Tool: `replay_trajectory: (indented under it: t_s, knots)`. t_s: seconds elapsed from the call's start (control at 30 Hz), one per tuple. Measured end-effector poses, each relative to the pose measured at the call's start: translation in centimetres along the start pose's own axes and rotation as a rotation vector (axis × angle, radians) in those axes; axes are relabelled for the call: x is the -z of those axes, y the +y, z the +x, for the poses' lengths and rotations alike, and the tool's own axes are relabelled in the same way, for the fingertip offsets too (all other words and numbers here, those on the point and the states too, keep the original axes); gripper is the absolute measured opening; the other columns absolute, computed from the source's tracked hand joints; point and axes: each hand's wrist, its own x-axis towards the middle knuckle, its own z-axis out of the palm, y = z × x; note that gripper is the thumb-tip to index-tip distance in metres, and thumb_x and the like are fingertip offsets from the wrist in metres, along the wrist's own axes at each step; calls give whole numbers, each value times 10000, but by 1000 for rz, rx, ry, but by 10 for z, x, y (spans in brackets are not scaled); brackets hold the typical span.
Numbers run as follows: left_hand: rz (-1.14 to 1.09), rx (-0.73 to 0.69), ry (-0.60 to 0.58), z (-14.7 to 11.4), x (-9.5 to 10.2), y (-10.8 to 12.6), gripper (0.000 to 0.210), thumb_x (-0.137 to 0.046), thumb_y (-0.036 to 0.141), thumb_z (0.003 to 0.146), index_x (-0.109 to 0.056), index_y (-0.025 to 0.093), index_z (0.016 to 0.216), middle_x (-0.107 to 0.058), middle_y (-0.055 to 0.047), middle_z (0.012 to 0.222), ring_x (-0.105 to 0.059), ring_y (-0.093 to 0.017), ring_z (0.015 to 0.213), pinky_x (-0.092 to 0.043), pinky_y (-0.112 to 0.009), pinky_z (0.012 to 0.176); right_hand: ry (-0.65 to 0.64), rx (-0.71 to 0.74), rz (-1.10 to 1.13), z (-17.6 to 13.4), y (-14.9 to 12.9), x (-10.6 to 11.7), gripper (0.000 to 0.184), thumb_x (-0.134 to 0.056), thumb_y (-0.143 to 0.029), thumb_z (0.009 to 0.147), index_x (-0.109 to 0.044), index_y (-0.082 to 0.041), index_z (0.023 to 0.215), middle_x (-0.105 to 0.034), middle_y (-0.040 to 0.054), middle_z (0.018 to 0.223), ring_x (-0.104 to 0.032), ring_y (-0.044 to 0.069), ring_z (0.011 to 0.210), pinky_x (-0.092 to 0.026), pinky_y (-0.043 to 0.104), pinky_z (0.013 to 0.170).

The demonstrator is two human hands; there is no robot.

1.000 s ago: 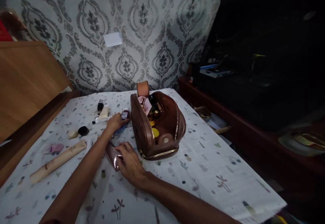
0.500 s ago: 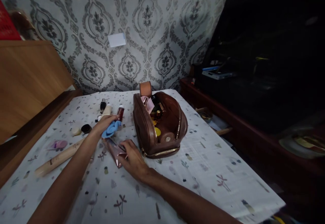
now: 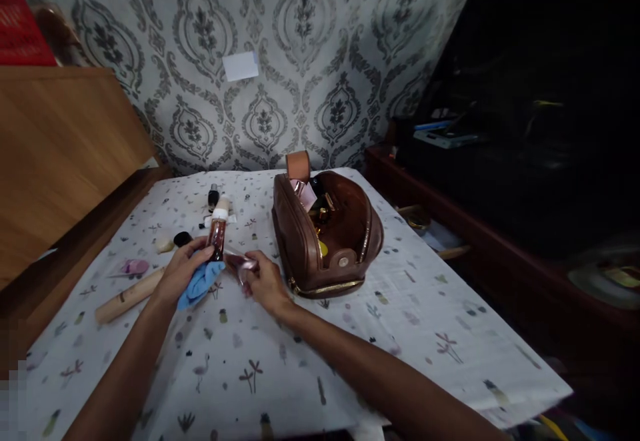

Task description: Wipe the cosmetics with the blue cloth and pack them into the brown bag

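Observation:
My left hand (image 3: 186, 266) is closed around a small dark red bottle (image 3: 217, 235) with a white cap, held upright. A bunched blue cloth (image 3: 200, 285) hangs from the same hand, under the bottle. Just right of it, my right hand (image 3: 266, 285) grips a shiny rose-pink tube-like item (image 3: 244, 265), blurred and partly covered by my fingers. Close by on the right stands an open brown zip bag (image 3: 304, 251), with several small things inside, among them a pink packet (image 3: 306, 195) and gold-coloured pieces.
Left of my hands on the patterned tablecloth (image 3: 280, 381) lie a long beige tube (image 3: 131, 297), a pink-purple item (image 3: 136, 266), a round black lid (image 3: 183, 239) and a black bottle (image 3: 213, 197). A wooden panel (image 3: 70, 127) borders the left; an open drawer (image 3: 435, 237) sits at the right.
My left hand has raised the red bottle, along with the blue cloth. My right hand has picked up the pink item from the tablecloth. The view has shifted slightly.

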Motion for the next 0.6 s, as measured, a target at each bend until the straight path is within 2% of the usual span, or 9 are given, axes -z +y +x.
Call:
replay_trajectory:
  t_s: [0.03,0.1,0.2,0.23,0.3,0.4,0.47,0.6]
  knots:
    - [13,-22,-10,-1,-2,-1,567,-833,483,582,-706,140,1015,-736,-30,814,-674,-188,719,-541,-262,663,17,-56,75,6,1,-5,391,-464,-127,833,-531,-202,1210,-617,-24,703,-598,152,545,-522,276,554]
    - [48,-63,-50,-3,-7,-4,569,-825,497,586,-712,141,1016,-749,-56,900,-689,-239,840,-554,-310,752,67,-64,140,13,3,-12,467,-450,-118,822,-485,-196,1281,-654,14,846,-645,159,649,-553,298,628]
    - [111,-117,-140,-7,-15,-13,566,-795,493,635,-699,138,1066,-744,-86,1038,-672,-286,998,-541,-364,871,109,93,140,12,1,-9,462,-481,-187,845,-493,-218,1306,-647,66,1094,-662,174,857,-555,308,745]
    - [133,-132,-171,-8,-17,-16,560,-786,483,657,-691,137,1088,-738,-91,1074,-663,-288,1031,-532,-369,901,118,145,139,9,-1,-4,398,-480,-240,873,-527,-223,1268,-648,64,1084,-654,173,855,-550,295,726]
    - [172,-147,-230,-11,-20,-24,544,-763,458,705,-671,146,1140,-727,-91,1118,-658,-276,1053,-522,-365,929,117,188,149,2,-4,6,306,-432,-375,937,-585,-220,1152,-649,43,928,-621,160,743,-517,258,609]
    - [258,-187,-315,-15,-21,-36,528,-726,409,765,-631,168,1224,-707,-85,1179,-652,-260,1076,-501,-367,965,84,150,208,-6,-11,20,379,-391,-530,952,-589,-207,970,-529,-12,664,-498,128,538,-401,226,453]
    - [362,-262,-320,-16,-20,-42,552,-731,373,760,-611,173,1261,-689,-87,1220,-629,-266,1121,-464,-388,1015,59,127,250,-9,-14,24,365,-488,-570,903,-561,-213,914,-480,-35,642,-435,105,493,-355,216,425]
    - [515,-363,-304,-18,-16,-44,577,-729,390,753,-596,179,1273,-675,-97,1244,-608,-280,1143,-433,-407,1033,20,105,294,-14,-18,25,354,-625,-549,822,-550,-225,945,-496,-40,724,-407,78,491,-337,205,420]
